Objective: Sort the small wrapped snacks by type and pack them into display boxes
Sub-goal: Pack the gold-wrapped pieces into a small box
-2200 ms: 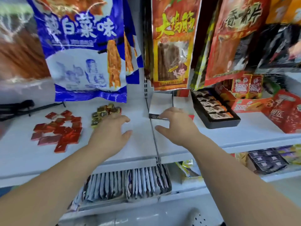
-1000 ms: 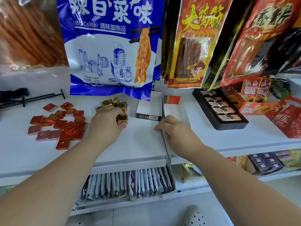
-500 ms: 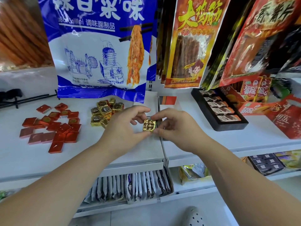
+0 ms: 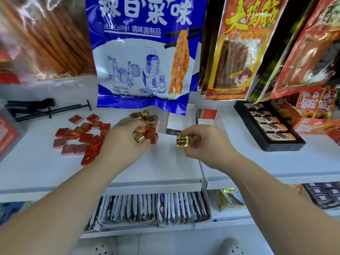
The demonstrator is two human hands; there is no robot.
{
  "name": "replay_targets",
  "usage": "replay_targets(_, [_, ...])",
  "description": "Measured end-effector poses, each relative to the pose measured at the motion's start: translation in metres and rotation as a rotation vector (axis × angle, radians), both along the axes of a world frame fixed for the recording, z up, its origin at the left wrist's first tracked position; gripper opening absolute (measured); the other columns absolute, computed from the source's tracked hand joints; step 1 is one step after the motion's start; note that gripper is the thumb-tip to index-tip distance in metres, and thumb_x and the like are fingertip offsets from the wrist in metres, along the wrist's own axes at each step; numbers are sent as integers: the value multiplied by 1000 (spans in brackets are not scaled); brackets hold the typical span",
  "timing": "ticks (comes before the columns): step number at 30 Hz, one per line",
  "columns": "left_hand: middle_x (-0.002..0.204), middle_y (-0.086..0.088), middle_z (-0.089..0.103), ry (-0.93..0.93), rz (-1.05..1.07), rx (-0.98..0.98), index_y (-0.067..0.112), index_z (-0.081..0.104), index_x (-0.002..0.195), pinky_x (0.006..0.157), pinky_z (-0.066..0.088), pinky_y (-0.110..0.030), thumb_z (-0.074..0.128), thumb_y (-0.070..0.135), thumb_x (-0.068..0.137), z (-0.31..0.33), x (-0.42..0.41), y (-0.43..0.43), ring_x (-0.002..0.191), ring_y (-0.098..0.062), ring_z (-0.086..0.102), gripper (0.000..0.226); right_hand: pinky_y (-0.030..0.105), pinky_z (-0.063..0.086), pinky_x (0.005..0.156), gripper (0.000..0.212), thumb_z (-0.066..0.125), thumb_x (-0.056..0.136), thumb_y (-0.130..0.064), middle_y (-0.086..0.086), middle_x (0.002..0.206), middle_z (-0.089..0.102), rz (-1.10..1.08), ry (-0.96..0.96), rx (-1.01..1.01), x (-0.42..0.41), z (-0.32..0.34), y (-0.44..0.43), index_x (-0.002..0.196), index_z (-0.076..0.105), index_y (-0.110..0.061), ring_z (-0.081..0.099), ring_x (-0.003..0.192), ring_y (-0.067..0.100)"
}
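My right hand [image 4: 206, 142] pinches one gold-wrapped square snack [image 4: 182, 141] just above the white shelf [image 4: 165, 162]. My left hand [image 4: 125, 142] reaches into the pile of gold-wrapped snacks [image 4: 147, 118], fingers curled round one gold piece [image 4: 138, 138], with a couple of red pieces beside it. Several red-wrapped square snacks [image 4: 82, 138] lie spread on the shelf to the left. A small white display box [image 4: 174, 122] stands behind my hands, and a black tray [image 4: 266, 124] with rows of dark packets sits to the right.
Large hanging snack bags, one blue-and-white [image 4: 145, 52] and one orange [image 4: 239, 48], crowd the space above the shelf. A black tool [image 4: 36, 109] lies at the back left. A red carton [image 4: 312, 124] stands far right. Packet boxes [image 4: 147, 208] fill the lower shelf.
My left hand passed a gold snack to my right hand at the centre. It has since gone back to the gold pile and taken another piece, while my right hand keeps the first.
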State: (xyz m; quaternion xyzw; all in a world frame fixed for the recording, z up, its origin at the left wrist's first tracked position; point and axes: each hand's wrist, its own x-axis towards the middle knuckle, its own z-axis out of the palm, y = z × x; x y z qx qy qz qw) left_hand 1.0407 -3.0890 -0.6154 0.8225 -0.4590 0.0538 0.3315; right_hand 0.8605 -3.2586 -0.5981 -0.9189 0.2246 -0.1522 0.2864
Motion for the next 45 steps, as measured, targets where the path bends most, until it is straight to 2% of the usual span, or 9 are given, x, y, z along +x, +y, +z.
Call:
replay_targets(3, [107, -1, 58, -3, 79, 193, 25, 64, 119, 74, 42, -27, 76, 44, 75, -8, 20, 9, 93, -14, 53, 49, 17, 50, 69, 36, 77, 76, -25, -9, 98, 71, -5, 33, -119, 9, -3, 2, 112, 72, -25, 61, 83, 7])
replay_targets(7, [116, 0, 51, 46, 34, 246, 25, 63, 122, 89, 49, -34, 77, 40, 77, -15, 24, 4, 103, -18, 55, 49, 26, 49, 79, 35, 77, 77, -30, -10, 105, 70, -13, 26, -197, 17, -12, 0, 112, 72, -27, 57, 98, 11])
replay_targets(10, [112, -3, 53, 22, 35, 226, 20, 69, 112, 86, 50, -35, 75, 34, 80, -17, 22, -6, 99, -22, 57, 36, 29, 50, 80, 33, 80, 75, -26, -7, 102, 67, 9, -9, -214, 22, -16, -2, 107, 74, -27, 56, 97, 13])
replay_targets(15, [118, 0, 59, -4, 168, 143, 27, 64, 121, 92, 44, -35, 65, 55, 81, -12, 34, -29, 110, -21, 52, 49, 32, 51, 83, 34, 79, 75, -28, -5, 102, 66, 12, 18, -226, 23, -19, -5, 109, 72, -27, 55, 98, 15])
replay_targets(23, [126, 2, 57, -146, 125, 391, 31, 57, 118, 94, 37, -43, 63, 48, 84, -9, 36, -74, 120, -31, 43, 38, 32, 47, 83, 34, 80, 75, -32, -6, 99, 68, -4, -28, -246, 15, -18, -9, 108, 73, -27, 53, 95, 19])
replay_targets(30, [120, 1, 62, -82, 70, 254, 24, 62, 114, 97, 37, -39, 75, 38, 81, 8, 14, -65, 114, -27, 51, 39, 31, 45, 80, 35, 82, 73, -26, -7, 97, 68, -6, -53, -209, 1, -14, -16, 108, 74, -23, 52, 93, 19])
replay_targets(35, [109, 7, 59, 199, -63, 166, 30, 61, 115, 78, 49, -25, 78, 38, 78, 19, -19, -59, 96, -12, 58, 41, 26, 43, 76, 36, 82, 70, -21, -15, 92, 62, 19, -69, -118, -16, -3, -25, 103, 73, -29, 52, 92, 11])
replay_targets(39, [121, 12, 48, 271, -236, 162, 38, 53, 130, 90, 41, -26, 69, 35, 88, 23, -49, -62, 107, -6, 49, 46, 24, 45, 77, 33, 83, 70, -21, -14, 95, 64, -7, -76, -38, -39, 5, -35, 100, 72, -30, 53, 92, 7])
replay_targets(45, [85, 7, 59, 338, -277, 153, 27, 60, 95, 62, 43, -27, 66, 44, 88, 21, -86, -86, 74, -10, 55, 20, 15, 41, 72, 33, 81, 78, -33, -16, 105, 65, -75, -14, -13, -88, 9, -67, 109, 70, -31, 56, 92, 1])
